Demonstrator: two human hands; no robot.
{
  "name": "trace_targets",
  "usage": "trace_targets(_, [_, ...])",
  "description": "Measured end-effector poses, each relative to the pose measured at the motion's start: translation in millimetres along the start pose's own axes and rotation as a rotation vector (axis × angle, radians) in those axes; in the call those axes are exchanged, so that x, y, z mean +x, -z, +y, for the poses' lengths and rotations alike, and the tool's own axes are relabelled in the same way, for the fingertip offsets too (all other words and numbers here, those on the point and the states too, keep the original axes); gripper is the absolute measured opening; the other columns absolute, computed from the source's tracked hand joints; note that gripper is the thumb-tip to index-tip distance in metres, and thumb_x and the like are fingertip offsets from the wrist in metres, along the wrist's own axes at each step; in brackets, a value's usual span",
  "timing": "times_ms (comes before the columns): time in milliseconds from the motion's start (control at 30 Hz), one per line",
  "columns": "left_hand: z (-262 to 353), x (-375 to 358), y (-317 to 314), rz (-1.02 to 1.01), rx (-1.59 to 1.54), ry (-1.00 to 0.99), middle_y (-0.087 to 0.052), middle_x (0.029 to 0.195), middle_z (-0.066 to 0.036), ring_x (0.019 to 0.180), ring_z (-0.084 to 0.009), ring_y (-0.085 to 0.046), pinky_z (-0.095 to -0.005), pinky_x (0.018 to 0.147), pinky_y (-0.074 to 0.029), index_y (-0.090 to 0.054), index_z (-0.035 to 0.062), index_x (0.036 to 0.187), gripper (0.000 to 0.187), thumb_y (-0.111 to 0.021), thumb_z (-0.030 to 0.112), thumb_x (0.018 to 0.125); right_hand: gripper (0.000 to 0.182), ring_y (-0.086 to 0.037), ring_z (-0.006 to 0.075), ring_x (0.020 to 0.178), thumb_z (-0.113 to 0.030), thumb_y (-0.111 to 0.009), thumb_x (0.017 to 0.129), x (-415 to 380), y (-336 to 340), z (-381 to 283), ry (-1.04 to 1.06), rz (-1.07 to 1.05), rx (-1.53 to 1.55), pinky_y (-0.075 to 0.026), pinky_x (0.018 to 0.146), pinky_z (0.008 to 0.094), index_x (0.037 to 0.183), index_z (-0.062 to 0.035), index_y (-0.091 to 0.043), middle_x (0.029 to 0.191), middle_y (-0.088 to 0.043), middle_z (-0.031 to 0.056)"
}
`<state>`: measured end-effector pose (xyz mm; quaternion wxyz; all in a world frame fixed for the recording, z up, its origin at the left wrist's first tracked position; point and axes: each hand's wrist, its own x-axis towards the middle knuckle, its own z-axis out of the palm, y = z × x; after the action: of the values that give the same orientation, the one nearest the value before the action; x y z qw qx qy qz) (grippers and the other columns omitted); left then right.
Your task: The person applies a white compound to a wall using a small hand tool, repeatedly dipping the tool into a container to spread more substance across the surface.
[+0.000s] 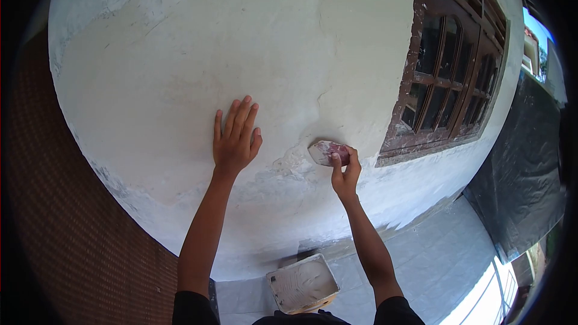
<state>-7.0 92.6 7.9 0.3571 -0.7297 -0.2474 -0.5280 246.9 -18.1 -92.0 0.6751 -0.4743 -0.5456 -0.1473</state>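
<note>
My left hand (234,138) lies flat against the white plastered wall (150,96), its fingers stretched out and holding nothing. To its right, my right hand (346,177) pinches a small flat scraper (327,152), reddish and smeared with white putty, thumb on the near face. The scraper is up against the wall beside a rough, flaking patch (293,162). Below both hands, on the ground, stands a rectangular tub (329,297) with whitish putty inside.
A brown wooden window (402,138) with glass panes is set in the wall at the right. Grey sheeting (415,259) covers the ground, and a dark tarp (518,168) hangs at far right. A brown woven panel (78,222) borders the wall's left edge.
</note>
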Motion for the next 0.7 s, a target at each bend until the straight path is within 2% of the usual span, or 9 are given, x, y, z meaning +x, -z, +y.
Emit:
trace_targets(33, [0,1,1,0.005,0.015,0.005,-0.045,0.147,-0.001,0.136,-0.0184,-0.041,-0.0457,0.115,-0.025,-0.050,0.0139,0.137,0.049,-0.052,0.021,0.089,0.029,-0.059,0.0255,0.098,-0.008,-0.060,0.092,0,0,1,0.043,0.013,-0.102,-0.046,0.086,0.0347,0.119,0.0022,-0.052,0.103,-0.061,0.0155])
trace_targets(100, [-1,-1,0,-0.006,-0.005,-0.004,-0.045,0.147,-0.003,0.136,-0.0206,-0.041,-0.0478,0.115,-0.024,-0.049,0.0128,0.138,0.049,-0.053,0.020,0.089,0.031,-0.057,0.0257,0.102,-0.012,-0.058,0.095,14,3,3,-0.230,0.310,0.099,-0.045,0.090,0.0356,0.122,0.0026,-0.051,0.106,-0.060,0.0161])
trace_targets(167, [-2,-1,-1,-0.008,-0.012,-0.003,-0.044,0.147,-0.005,0.136,-0.0227,-0.040,-0.0500,0.114,-0.023,-0.048,0.0117,0.138,0.051,-0.055,0.020,0.088,0.035,-0.053,0.0231,0.108,-0.017,-0.055,0.098,26,17,9,-0.316,0.572,0.172,-0.043,0.094,0.0330,0.124,0.0049,-0.048,0.118,-0.055,0.0160])
trace_targets(233, [-1,-1,-2,0.002,-0.014,-0.005,-0.044,0.147,-0.005,0.137,-0.0225,-0.039,-0.0497,0.114,-0.023,-0.048,0.0118,0.138,0.050,-0.054,0.019,0.089,0.033,-0.053,0.0201,0.108,-0.017,-0.054,0.098,27,22,9,-0.313,0.608,0.304,-0.043,0.093,0.0314,0.123,0.0044,-0.048,0.119,-0.054,0.0144])
trace_targets(333, [0,-1,-1,-0.012,-0.018,0.005,-0.044,0.147,-0.005,0.137,-0.0221,-0.039,-0.0493,0.115,-0.023,-0.048,0.0119,0.137,0.050,-0.054,0.019,0.089,0.026,-0.055,0.0172,0.101,-0.011,-0.057,0.096,19,6,-13,-0.198,0.241,0.344,-0.044,0.090,0.0298,0.118,0.0020,-0.050,0.113,-0.056,0.0113])
trace_targets(367, [1,-2,-1,-0.017,-0.023,0.005,-0.044,0.147,-0.005,0.137,-0.0221,-0.039,-0.0493,0.115,-0.023,-0.048,0.0119,0.137,0.050,-0.054,0.019,0.089,0.025,-0.056,0.0178,0.098,-0.008,-0.058,0.095,18,-1,-15,-0.102,0.175,0.249,-0.045,0.088,0.0291,0.117,0.0017,-0.050,0.109,-0.057,0.0118])
trace_targets(567, [-1,-1,0,-0.013,-0.016,0.003,-0.045,0.147,-0.004,0.137,-0.0216,-0.039,-0.0490,0.115,-0.023,-0.048,0.0120,0.137,0.050,-0.054,0.019,0.089,0.029,-0.053,0.0213,0.100,-0.008,-0.059,0.093,35,-30,-24,-0.108,0.140,0.223,-0.042,0.088,0.0317,0.119,0.0010,-0.051,0.107,-0.055,0.0136])
trace_targets(700, [-1,-1,-2,0.005,-0.017,-0.003,-0.045,0.147,-0.004,0.137,-0.0216,-0.039,-0.0490,0.115,-0.023,-0.048,0.0123,0.137,0.050,-0.054,0.020,0.089,0.030,-0.051,0.0224,0.101,-0.008,-0.059,0.093,43,-31,-30,-0.073,0.113,0.044,-0.041,0.089,0.0335,0.120,0.0012,-0.050,0.107,-0.053,0.0143])
